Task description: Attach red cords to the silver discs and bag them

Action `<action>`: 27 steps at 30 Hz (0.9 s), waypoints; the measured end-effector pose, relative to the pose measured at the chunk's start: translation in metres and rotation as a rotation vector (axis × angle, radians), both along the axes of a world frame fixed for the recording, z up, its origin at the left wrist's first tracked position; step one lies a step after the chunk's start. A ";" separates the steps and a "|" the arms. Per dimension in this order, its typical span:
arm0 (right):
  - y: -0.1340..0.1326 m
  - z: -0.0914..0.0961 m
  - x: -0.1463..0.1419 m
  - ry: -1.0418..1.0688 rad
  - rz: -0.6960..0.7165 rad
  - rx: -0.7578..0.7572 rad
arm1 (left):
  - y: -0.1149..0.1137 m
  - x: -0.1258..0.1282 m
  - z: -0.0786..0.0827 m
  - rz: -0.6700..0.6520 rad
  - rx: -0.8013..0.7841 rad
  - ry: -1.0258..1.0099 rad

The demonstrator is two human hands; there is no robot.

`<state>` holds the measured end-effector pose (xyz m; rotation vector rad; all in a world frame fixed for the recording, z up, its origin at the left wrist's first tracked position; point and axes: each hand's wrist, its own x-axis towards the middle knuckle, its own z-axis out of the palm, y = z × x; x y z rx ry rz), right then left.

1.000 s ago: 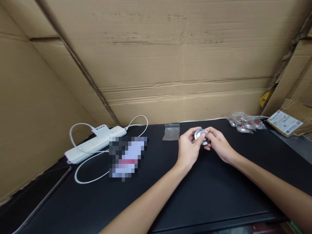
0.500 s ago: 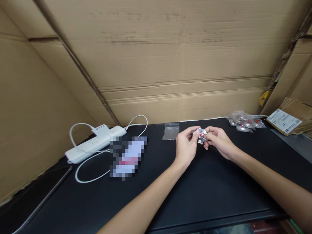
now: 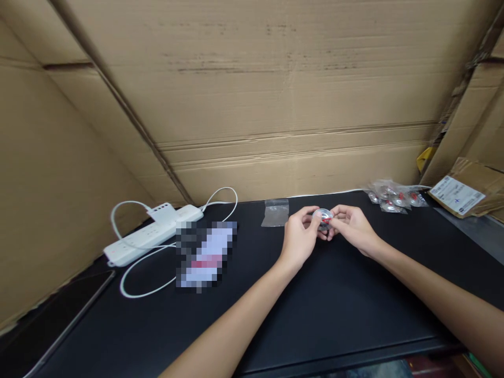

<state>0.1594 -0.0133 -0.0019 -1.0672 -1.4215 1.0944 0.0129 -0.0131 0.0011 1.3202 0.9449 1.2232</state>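
Note:
Between my two hands is a small round, shiny silver disc (image 3: pixel 323 212) with a red strip or cord across its front. My left hand (image 3: pixel 301 231) grips its left side, thumb on the face and fingers behind the rim. At its right side, my right hand (image 3: pixel 352 226) is closed, with thumb and forefinger at the end of the red part. The fingertips partly cover the disc, so what the red part is cannot be made out. A clear plastic bag (image 3: pixel 275 213) lies flat on the black table (image 3: pixel 338 315), just left of my left hand.
Several bagged silver discs with red parts (image 3: pixel 394 197) are piled at the back right, beside a labelled cardboard box (image 3: pixel 464 186). On the left are a white power strip (image 3: pixel 153 236), its cable, and a blurred-out item (image 3: pixel 210 252). Cardboard walls (image 3: pixel 291 94) surround the table.
The silver disc has tilted a little in my hands, and the fingers of my right hand have shifted slightly at its lower edge. The other things lie as before.

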 end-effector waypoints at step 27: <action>-0.017 0.007 -0.001 -0.609 -0.207 0.642 | -0.007 0.004 0.012 -0.194 -0.450 -0.565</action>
